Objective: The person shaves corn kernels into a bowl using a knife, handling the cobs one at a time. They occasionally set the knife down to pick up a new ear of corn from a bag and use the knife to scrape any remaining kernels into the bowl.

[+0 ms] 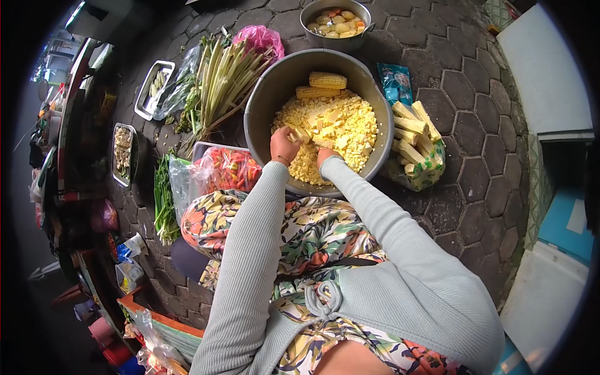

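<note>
A large grey basin (255,119) stands in front of me, filled with loose yellow corn kernels (356,128). Both my hands are inside it, low over the kernels. My left hand (285,145) is closed on a pale yellow piece of corn cob (302,135). Close by on the right, my right hand (326,155) has its fingers bent inward near the same piece; what they hold is too small to make out. At the far side of the basin, two corn cobs (327,80) with kernels on them lie on the heap.
Stripped cobs (412,132) fill a bag right of the basin, beside a blue packet (395,83). Behind stands a pot (337,42) of cut vegetables in liquid. On the left are leafy stalks (225,81), a bag of red chillies (230,170), green onions (165,200) and metal trays (145,103).
</note>
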Demonstrator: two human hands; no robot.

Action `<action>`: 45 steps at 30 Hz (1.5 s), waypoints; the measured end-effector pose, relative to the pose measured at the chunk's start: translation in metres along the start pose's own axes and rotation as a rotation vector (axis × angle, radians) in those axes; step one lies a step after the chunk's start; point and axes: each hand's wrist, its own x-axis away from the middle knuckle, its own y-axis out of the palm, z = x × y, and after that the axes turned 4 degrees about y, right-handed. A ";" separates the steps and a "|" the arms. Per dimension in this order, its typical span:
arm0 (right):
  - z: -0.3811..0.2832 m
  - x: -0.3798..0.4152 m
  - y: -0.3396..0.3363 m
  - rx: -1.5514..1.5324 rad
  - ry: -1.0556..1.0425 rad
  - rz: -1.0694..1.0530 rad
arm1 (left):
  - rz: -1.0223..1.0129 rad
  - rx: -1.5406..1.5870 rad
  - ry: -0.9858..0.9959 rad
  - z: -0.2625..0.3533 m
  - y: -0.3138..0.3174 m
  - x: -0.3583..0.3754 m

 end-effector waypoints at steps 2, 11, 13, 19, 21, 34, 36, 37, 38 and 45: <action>-0.004 -0.002 -0.009 -0.083 0.065 -0.046 | 0.005 -0.015 -0.004 0.001 0.004 0.001; 0.024 -0.006 -0.011 0.264 -0.286 -0.058 | 0.071 -0.014 -0.278 0.002 0.009 -0.007; 0.034 0.027 -0.034 0.194 -0.347 -0.143 | 0.048 0.006 -0.117 -0.004 0.006 -0.006; 0.036 0.056 -0.023 -0.309 -0.214 0.221 | 0.067 -0.023 0.169 -0.008 0.008 0.001; 0.025 0.059 -0.028 -0.230 -0.257 0.244 | 0.087 -0.010 0.092 -0.008 0.006 0.002; 0.007 0.043 -0.033 -0.125 -0.301 0.181 | 0.019 0.089 0.049 -0.003 0.005 0.006; 0.001 0.032 -0.036 -0.088 -0.292 0.138 | 0.072 0.090 0.106 -0.003 0.007 0.005; 0.002 0.031 -0.035 -0.087 -0.289 0.131 | 0.119 0.099 0.059 -0.003 0.009 0.006; 0.002 0.029 -0.035 -0.062 -0.270 0.109 | 0.117 0.098 0.057 -0.003 0.008 0.006; -0.012 0.025 -0.032 -0.022 -0.123 0.086 | 0.105 0.042 0.139 -0.012 0.012 0.004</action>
